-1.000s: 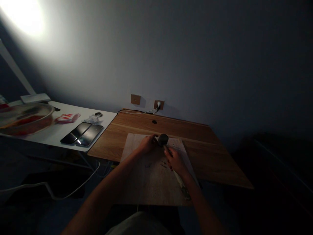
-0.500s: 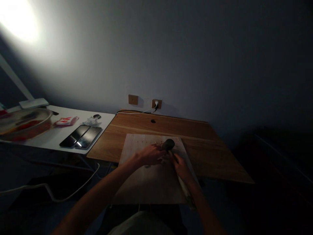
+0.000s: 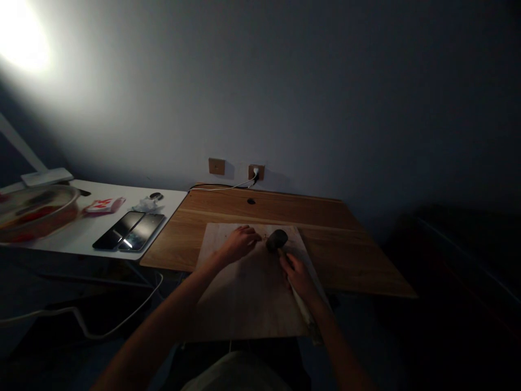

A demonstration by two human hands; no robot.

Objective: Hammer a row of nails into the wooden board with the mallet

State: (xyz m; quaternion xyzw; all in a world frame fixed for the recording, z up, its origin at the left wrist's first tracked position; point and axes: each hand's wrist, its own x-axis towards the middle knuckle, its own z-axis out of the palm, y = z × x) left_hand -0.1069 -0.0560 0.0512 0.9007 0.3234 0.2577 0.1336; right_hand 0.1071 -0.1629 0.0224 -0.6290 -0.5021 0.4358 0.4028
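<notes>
My right hand [image 3: 299,274] is wrapped around the handle of a mallet. Its black, rounded mallet head [image 3: 277,240] is over the upper right of a pale wooden board [image 3: 236,304]. To the left of the head, my left hand [image 3: 241,243] reaches over the board's upper part, its fingers loosely bent and partly apart, with nothing visible in them. A small brassy nail [image 3: 265,237] shows between its fingertips and the mallet head. My left hand covers much of the row of nails.
The board lies on a brown wooden table [image 3: 325,217], overhanging its front edge. At left, a white table [image 3: 134,195] carries two phones [image 3: 140,231], a clear plastic tub [image 3: 61,212], a red-and-white packet [image 3: 105,205] and a lamp base [image 3: 46,177]. Cables run to a wall socket [image 3: 256,172].
My left hand has moved left, away from the mallet head, and now covers nails that were visible. My right hand still grips the mallet. The view has shifted slightly.
</notes>
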